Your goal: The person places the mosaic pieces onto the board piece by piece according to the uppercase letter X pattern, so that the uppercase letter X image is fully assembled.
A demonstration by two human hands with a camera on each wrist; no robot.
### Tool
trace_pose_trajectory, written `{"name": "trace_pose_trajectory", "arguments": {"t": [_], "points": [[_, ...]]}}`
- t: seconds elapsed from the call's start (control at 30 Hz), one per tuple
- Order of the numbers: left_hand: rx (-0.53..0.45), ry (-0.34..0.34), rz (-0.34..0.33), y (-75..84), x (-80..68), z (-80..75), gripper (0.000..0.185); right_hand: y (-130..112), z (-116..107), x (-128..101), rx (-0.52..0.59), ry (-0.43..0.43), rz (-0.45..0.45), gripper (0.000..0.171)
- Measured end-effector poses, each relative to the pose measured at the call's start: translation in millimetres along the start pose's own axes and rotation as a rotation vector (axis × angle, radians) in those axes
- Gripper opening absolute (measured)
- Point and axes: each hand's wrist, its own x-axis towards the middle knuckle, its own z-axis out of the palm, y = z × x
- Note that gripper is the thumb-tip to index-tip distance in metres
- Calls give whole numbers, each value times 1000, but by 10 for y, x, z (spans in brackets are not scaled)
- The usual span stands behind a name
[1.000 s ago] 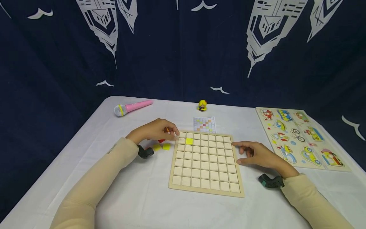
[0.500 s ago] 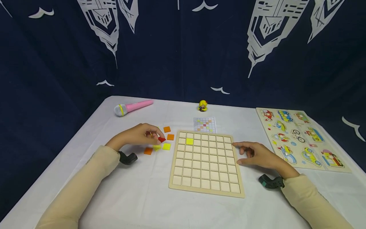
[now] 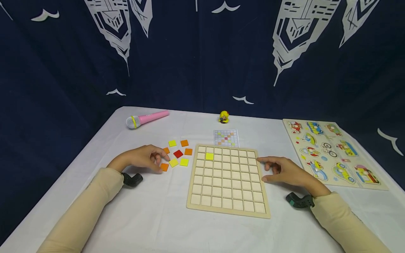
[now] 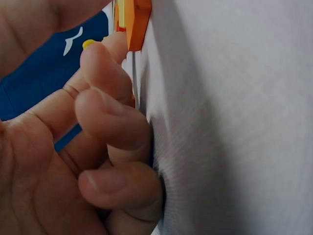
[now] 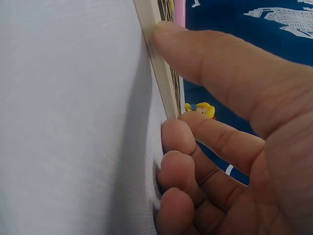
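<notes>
Two hands low: left hand (image 3: 143, 159) loosely curled, fingertips at orange tile (image 3: 164, 167), grasp unclear; right hand (image 3: 286, 171) relaxed, thumb against wooden grid board (image 3: 227, 211); wrist views mostly blocked.

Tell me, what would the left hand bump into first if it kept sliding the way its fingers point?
Probably the orange tile right at the left hand's fingertips, then the yellow tiles beside it; the grid board lies further on.
</notes>
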Motion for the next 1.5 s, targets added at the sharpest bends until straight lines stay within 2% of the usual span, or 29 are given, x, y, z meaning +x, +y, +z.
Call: {"name": "trace_pose_trajectory", "arguments": {"t": [0.27,0.83,1.13,1.27,1.5], "points": [[18,25,-42,-36,1,5,37,8,6,-4,0,1,-6,64],[37,42,-38,-67,-23,19,27,35,19,8,18,2,-14,63],[20,44,-1,-74,-24,10,26,35,15,4,6,4,-18,63],[22,77,30,-56,-19,5,25,30,9,1,-5,2,-4,65],[29,198,102,14,9,33,27,28,1,-4,-7,3,-8,64]]}}
